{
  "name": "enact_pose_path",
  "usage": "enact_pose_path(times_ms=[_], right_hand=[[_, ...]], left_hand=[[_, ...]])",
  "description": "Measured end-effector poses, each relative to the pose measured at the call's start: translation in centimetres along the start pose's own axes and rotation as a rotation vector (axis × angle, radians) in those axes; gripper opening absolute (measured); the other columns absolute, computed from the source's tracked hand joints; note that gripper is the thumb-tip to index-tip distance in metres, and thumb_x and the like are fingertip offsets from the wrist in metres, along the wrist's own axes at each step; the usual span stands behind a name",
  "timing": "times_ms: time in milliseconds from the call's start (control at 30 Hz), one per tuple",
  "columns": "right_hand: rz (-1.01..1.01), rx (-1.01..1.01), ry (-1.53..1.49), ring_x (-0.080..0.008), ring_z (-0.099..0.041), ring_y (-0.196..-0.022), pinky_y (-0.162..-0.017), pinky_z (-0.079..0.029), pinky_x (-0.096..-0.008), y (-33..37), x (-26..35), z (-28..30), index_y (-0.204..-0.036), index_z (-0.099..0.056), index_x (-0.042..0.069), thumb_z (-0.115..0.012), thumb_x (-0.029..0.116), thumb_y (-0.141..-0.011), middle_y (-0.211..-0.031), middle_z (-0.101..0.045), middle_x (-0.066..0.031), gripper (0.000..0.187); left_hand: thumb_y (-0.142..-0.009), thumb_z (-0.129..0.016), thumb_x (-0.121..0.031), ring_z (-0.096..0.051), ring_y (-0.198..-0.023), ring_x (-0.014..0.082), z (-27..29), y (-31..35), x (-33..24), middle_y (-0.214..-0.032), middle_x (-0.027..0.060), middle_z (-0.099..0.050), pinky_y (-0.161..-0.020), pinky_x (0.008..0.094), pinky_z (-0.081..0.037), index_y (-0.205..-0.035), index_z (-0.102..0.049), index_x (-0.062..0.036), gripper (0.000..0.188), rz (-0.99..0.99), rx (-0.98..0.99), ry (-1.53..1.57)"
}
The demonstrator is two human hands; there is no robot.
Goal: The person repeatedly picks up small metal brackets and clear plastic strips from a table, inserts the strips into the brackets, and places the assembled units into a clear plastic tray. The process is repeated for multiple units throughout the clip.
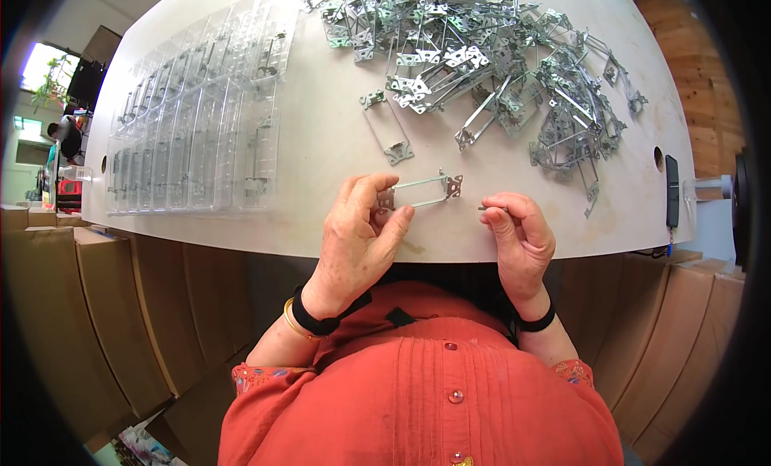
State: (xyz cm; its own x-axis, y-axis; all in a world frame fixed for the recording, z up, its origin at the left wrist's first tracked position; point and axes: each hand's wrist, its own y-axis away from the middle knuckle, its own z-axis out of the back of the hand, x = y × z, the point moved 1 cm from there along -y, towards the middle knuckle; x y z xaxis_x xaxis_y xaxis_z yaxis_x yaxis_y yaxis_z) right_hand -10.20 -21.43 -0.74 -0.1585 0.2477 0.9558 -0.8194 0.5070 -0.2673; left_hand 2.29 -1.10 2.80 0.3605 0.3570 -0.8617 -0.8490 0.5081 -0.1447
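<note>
Metal frame (454, 186) sits between gripping left fingers (366, 191); right fingers (520, 207) pinch a small rod (491, 208).

Toward the near edge of the smooth worktop (317, 137) the frame (454, 187) is shiny bare metal, like the heap of frames (462, 58) farther back on it, while its left carries glossy clear plastic trays (207, 117) and matt cardboard cartons (108, 305) stand below its edge.

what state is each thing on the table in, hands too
left hand, closed on held frame
right hand, pinching small thin piece
held frame, two end plates joined by rods
loose frame, lying apart from pile
pile, metal frames heaped in a tangle
clear tray, metal pieces in its compartments
</note>
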Motion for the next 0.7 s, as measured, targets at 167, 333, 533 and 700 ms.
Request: enact_pose_path(times_ms=[167, 333, 533, 700], right_hand=[[-0.105, -0.017, -0.106, -0.0086, -0.068, -0.089, -0.081, -0.055, -0.0231, -0.3, 0.8, -0.7, -0.118, -0.069, 0.001, -0.071, 0.011, -0.107, -0.115, -0.076, -0.0085, 0.014], [-0.135, -0.006, -0.116, -0.0098, -0.071, -0.087, -0.078, -0.056, -0.0233, -0.6, 0.8, -0.7, -0.118, -0.069, 0.003, -0.069, 0.013, -0.109, -0.111, -0.077, -0.0074, 0.014], [-0.166, -0.013, -0.169, -0.0106, -0.072, -0.086, -0.078, -0.056, -0.0241, -0.4, 1.1, -0.9, -0.118, -0.070, 0.003, -0.071, 0.013, -0.108, -0.108, -0.077, -0.0071, 0.015], [-0.197, 0.002, -0.151, -0.0104, -0.072, -0.087, -0.077, -0.056, -0.0238, -0.5, 1.3, -1.1, -0.120, -0.072, 0.003, -0.071, 0.014, -0.108, -0.109, -0.077, -0.0064, 0.017]], left_hand=[[-0.100, -0.073, -0.001, -0.055, -0.081, 0.0072, 0.2, 0.2, 0.9, -0.108, 0.0056, -0.063, -0.072, 0.0250, -0.050, -0.131, -0.069, 0.0014, 0.032, -0.009, 0.014, 0.058], [-0.105, -0.067, 0.000, -0.056, -0.077, 0.0034, 0.1, 0.9, 2.0, -0.102, 0.0015, -0.066, -0.068, 0.0215, -0.049, -0.133, -0.068, -0.0006, 0.028, 0.146, 0.059, 0.335], [-0.110, -0.062, -0.007, -0.059, -0.066, 0.0031, 1.1, 1.1, 1.7, -0.096, 0.0006, -0.066, -0.059, 0.0208, -0.049, -0.131, -0.069, -0.0011, 0.023, 0.324, 0.141, 0.441], [-0.110, -0.060, -0.007, -0.060, -0.063, 0.0032, 1.5, 1.2, 1.7, -0.089, -0.0005, -0.066, -0.057, 0.0206, -0.050, -0.132, -0.070, -0.0013, 0.024, 0.370, 0.117, 0.493]])
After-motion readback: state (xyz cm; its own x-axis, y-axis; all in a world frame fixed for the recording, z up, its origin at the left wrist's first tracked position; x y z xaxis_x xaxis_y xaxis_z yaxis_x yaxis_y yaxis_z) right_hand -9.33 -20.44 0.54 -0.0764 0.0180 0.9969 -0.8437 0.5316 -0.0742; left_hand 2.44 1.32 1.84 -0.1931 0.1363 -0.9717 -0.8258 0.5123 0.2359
